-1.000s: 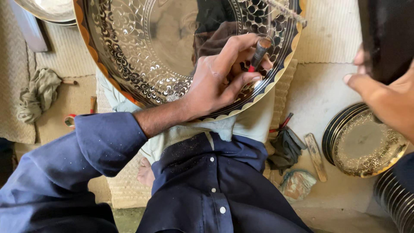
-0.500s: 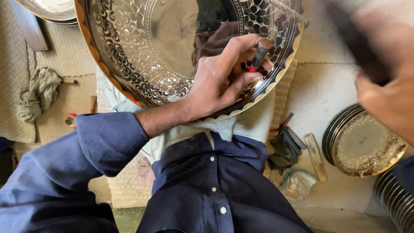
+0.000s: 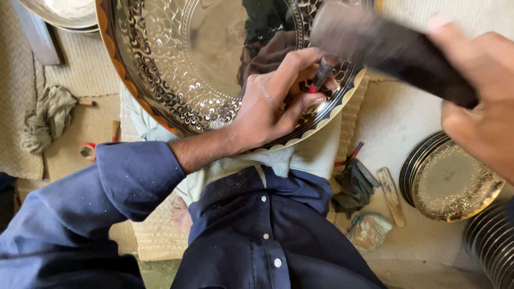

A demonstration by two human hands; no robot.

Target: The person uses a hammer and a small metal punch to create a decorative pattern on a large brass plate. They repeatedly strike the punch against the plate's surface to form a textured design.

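**Engraved metal tray, worked by hand with punch and dark tool**

1. Dark blue shirt (image 3: 267,235), buttoned, at the lower edge of the view; the left sleeve (image 3: 96,198) is pushed back from the forearm.
2. Pale trousers (image 3: 300,160) over the lap, with a bare foot (image 3: 181,218) showing just beside the shirt on a woven mat (image 3: 155,235).
3. Left hand (image 3: 273,104), resting on the lower rim of the tray. Its fingers (image 3: 300,64) are clenched round a small dark punch (image 3: 321,75) with a red band, tip set against the patterned border.
4. Right hand (image 3: 482,107), raised at the right of the view, well above the floor. Its fingers are wrapped round a dark tool (image 3: 391,48), blurred; its exact kind cannot be told. The tool's head is near the top of the punch.
5. Large round tray (image 3: 176,59), bright metal, tilted on the lap, with dense scroll engraving in rings and a scalloped orange-edged rim.
6. Floor, right: a dark cloth (image 3: 353,187), a flat pale stick (image 3: 391,195), a small crumpled bundle (image 3: 368,230), a smaller engraved plate (image 3: 455,182) atop a stack, and ribbed stacked rims (image 3: 492,241).
7. Floor, left: a grey-green rag (image 3: 48,118) and a small roll of tape (image 3: 87,151).
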